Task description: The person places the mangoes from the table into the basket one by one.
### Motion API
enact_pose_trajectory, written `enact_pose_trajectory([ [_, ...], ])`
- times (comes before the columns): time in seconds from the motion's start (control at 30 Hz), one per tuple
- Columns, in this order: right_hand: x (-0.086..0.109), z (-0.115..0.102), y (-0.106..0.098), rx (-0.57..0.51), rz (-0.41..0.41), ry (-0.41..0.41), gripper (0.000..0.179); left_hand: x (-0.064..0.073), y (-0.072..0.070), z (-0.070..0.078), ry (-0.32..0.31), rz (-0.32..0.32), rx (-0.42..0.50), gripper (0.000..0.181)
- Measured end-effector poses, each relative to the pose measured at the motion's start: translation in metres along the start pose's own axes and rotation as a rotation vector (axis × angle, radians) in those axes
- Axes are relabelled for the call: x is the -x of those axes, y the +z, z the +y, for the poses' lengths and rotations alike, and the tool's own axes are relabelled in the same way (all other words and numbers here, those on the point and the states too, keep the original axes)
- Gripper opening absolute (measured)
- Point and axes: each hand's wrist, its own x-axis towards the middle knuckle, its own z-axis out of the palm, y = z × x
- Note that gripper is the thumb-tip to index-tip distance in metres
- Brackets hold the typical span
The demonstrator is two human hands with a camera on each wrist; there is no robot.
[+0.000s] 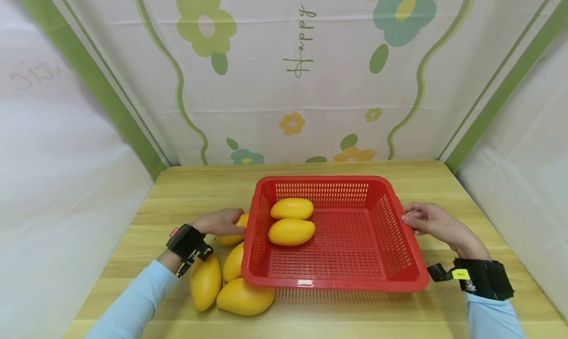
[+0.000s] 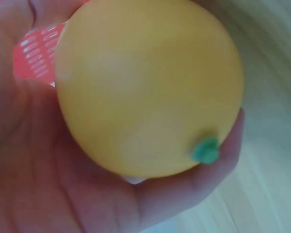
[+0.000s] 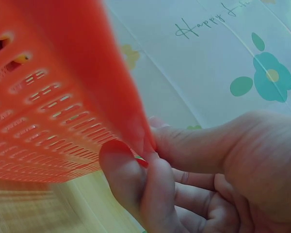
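Note:
A red plastic basket (image 1: 337, 283) with slotted walls stands over the wooden table. Inside it, along its left part, lie two yellow mangoes (image 1: 291, 232). My right hand (image 1: 437, 225) pinches the basket's right rim between thumb and fingers, close up in the right wrist view. At the opposite side, my left hand (image 1: 222, 221) has its fingers round a yellow mango (image 2: 150, 87) with a small green stem end, just left of the basket wall. The basket's rim hides part of that mango in the head view.
Several more mangoes (image 1: 206, 282) lie on the table (image 1: 177, 191) at the basket's front left corner, some partly under its rim. A printed cloth (image 1: 262, 92) with flowers hangs behind the table, and white cloth sides (image 1: 66, 181) flank it.

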Motion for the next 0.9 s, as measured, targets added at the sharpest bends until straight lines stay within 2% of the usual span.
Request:
enact_pose_trajectory([
  [0.23,-0.001,-0.002,-0.002,0.003,-0.001,0.005,0.041,0.011,-0.005,-0.006,0.023,-0.005,0.081,0.032],
  [0.43,-0.002,-0.002,-0.003,0.004,-0.004,0.007,0.042,0.021,-0.006,-0.019,0.089,-0.001,0.143,0.032],
  [0.67,-0.001,-0.001,-0.003,-0.004,-0.006,0.007,0.042,0.035,-0.008,-0.025,0.04,0.016,0.189,0.048],
  [0.9,-0.001,0.001,-0.002,-0.011,-0.008,0.016,0.043,0.049,-0.016,-0.028,0.001,0.052,0.277,0.063],
])
